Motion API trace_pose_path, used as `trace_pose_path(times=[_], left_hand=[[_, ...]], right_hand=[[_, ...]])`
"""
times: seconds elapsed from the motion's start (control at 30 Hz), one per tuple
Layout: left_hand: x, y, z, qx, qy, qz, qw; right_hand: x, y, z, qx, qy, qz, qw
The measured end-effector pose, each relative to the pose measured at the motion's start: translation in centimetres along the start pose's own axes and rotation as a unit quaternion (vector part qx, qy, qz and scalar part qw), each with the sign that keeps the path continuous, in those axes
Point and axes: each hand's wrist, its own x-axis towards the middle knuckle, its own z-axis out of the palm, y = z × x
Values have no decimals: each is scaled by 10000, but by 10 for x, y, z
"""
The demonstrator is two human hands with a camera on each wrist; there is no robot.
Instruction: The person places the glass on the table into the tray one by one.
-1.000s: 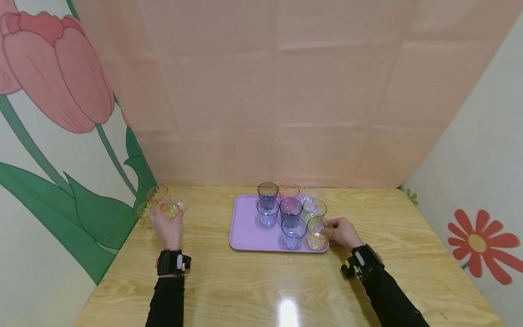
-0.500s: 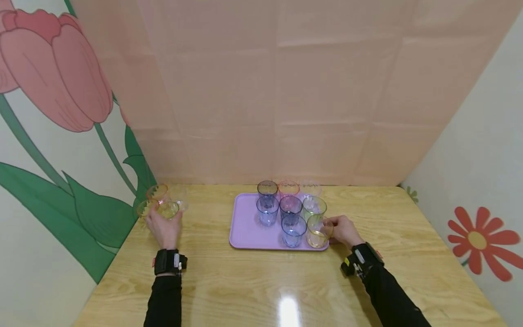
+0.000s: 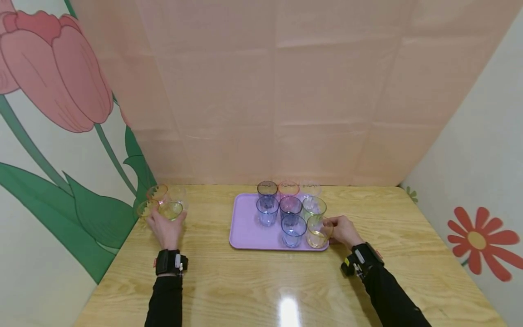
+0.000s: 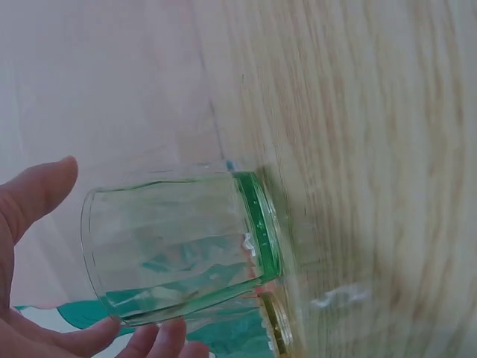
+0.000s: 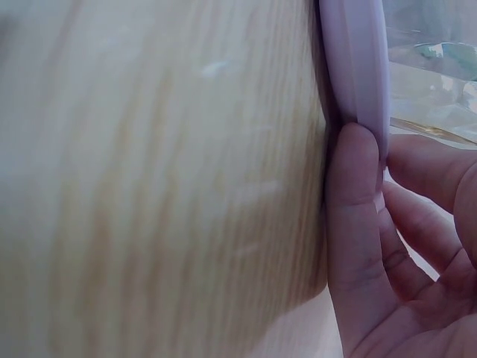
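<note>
At the table's left side, a pale green glass (image 3: 170, 210) stands upright among several other glasses. My left hand (image 3: 165, 229) is around its near side. In the left wrist view the thumb (image 4: 52, 190) is held apart from the glass, while the other fingertips (image 4: 170, 335) lie along its lower side, seemingly touching. My right hand (image 3: 345, 231) pinches the near right corner of the purple tray (image 3: 249, 236); in the right wrist view one finger lies under the rim and others on top. A yellow-rimmed glass (image 3: 318, 238) stands just inside that corner.
Several coloured glasses stand upright on the tray, including two blue glasses (image 3: 267, 213) and a dark purple one (image 3: 290, 208). On the left stand an orange-rimmed glass (image 3: 158, 193), a yellow glass (image 3: 146, 209) and a clear one (image 3: 180, 194). A covered wall (image 3: 273, 113) rises behind the table.
My left hand shifts a little left and then back, and its thumb now stands farther out from the pale green glass. The right hand and tray stay in place.
</note>
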Motion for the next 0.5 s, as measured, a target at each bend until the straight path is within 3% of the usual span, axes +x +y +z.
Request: trace_pose_path(times=[0.23, 0.5], left_hand=[[1, 0, -4, 214, -373, -26, 9991], [3, -2, -5, 463, -620, -201, 9968]], right_hand=[[-2, -2, 1, 272, -31, -30, 9996], [-1, -2, 0, 190, -32, 55, 9998]])
